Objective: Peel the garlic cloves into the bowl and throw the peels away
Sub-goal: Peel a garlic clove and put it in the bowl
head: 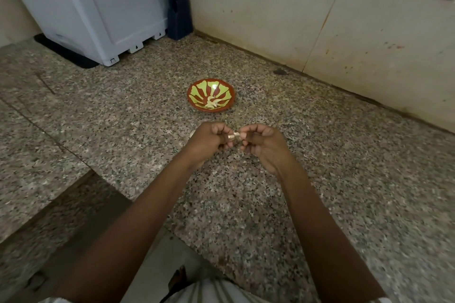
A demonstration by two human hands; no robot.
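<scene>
A small red bowl (197, 106) with a green pattern sits on the speckled stone counter, a few peeled garlic cloves (212, 103) lying in its bottom. Just in front of the bowl, my left hand (209, 141) and my right hand (264, 146) meet above the counter. Between their fingertips they pinch one pale garlic clove (235, 134), each hand with curled fingers. A pale bit (192, 133), perhaps garlic or peel, peeks out from behind my left hand.
A white appliance (98, 12) stands at the back left on a dark mat, with a dark knife block (181, 17) beside it. A tiled wall (320, 19) runs behind the bowl. The counter's edge (138, 200) drops off at the lower left.
</scene>
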